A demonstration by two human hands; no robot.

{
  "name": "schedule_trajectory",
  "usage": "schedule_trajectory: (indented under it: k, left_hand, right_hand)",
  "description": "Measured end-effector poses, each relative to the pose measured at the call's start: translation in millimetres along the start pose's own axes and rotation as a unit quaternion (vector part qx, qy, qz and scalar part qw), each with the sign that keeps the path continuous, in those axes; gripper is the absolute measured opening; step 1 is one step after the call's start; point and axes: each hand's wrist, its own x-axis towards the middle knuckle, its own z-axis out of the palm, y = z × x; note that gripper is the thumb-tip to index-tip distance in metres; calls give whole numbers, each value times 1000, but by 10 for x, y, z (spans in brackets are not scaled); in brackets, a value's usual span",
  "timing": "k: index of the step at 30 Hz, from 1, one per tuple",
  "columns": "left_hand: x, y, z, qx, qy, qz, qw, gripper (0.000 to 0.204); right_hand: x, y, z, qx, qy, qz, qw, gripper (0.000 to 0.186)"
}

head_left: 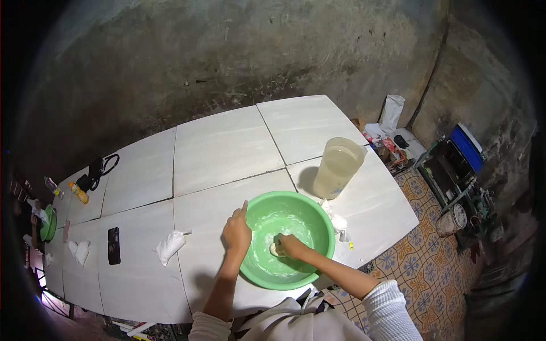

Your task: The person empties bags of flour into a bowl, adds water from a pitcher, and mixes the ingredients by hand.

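A round green plastic basin [331, 227] stands near the front edge of the white tiled table, its inside smeared with a wet white film. At its left rim is my left hand [238, 232], fingers curled against the edge and one finger pointing away from me. Down inside the bowl, my right hand [290, 246] is closed around a small pale lump, apparently dough [275, 250], pressed to the bottom. Most of that lump is hidden under the fingers. Just beyond the right rim stands a translucent pitcher [339, 169] of cloudy liquid, and a crumpled white plastic bag [336, 220] lies beside the basin.
Left of the basin lie a knotted white bag [170, 246], a black phone [114, 245] and another small white bag [79, 251]. Farther left are an orange bottle [79, 193], a black strapped item [96, 174] and a second green basin [49, 223]. A metal stove-like frame [449, 165] stands right.
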Motion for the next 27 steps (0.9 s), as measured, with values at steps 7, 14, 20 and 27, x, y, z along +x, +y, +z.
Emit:
schedule_trajectory:
  k: [7,14,20,27]
  left_hand:
    - [-2,10,-13,6,9,0,1000,57]
    - [9,-19,-166,-85,-35,-26,995,54]
    - [132,-126,-190,-136,-81,-6,987,49]
    - [119,-235,-152,-170,-64,7,983,47]
  right_hand:
    - [-269,-38,-333,-34,-21,-176,984,18]
    - [-515,-16,-1123,238,206,-45,948,17]
    - [-666,1286,-1481,143,265,15,953,57]
    - [-609,1274,-1001,5,295,-36,955,75]
